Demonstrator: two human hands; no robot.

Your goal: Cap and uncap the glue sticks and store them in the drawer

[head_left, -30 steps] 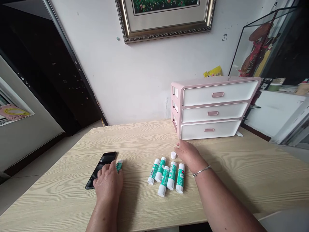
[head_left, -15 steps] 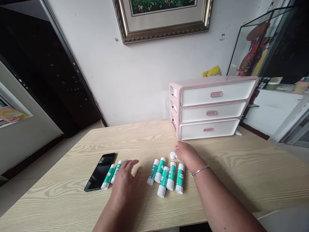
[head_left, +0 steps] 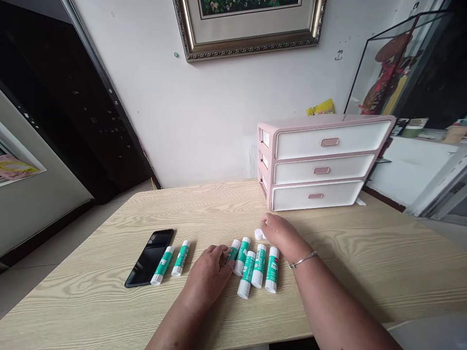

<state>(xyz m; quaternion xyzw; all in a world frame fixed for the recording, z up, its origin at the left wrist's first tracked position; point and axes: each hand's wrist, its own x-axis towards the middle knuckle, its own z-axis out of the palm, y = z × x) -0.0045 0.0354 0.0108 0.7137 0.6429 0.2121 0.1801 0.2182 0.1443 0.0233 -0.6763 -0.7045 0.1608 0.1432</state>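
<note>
My left hand (head_left: 207,273) has its thumb and fingers closed around a green-and-white glue stick (head_left: 234,250) lying at the left of a loose group. Close beside it are several more glue sticks, among them a tilted one (head_left: 246,275) nearest me and one (head_left: 272,270) at the group's right end. Behind the group, my right hand (head_left: 280,232) rests on the table with curled fingers, their tips mostly hidden. A white cap-like piece (head_left: 259,234) stands at its left side, with another white bit partly covered by the hand.
Two glue sticks, one (head_left: 181,258) apart and one (head_left: 162,265) against a black phone (head_left: 150,258), lie on the left of the wooden table (head_left: 175,209). A pink-and-white drawer unit (head_left: 321,171) stands at the back right, near the wall.
My left hand has moved right, away from the two left glue sticks, and has closed on the leftmost one of the group. My right hand stays nearly in place.
</note>
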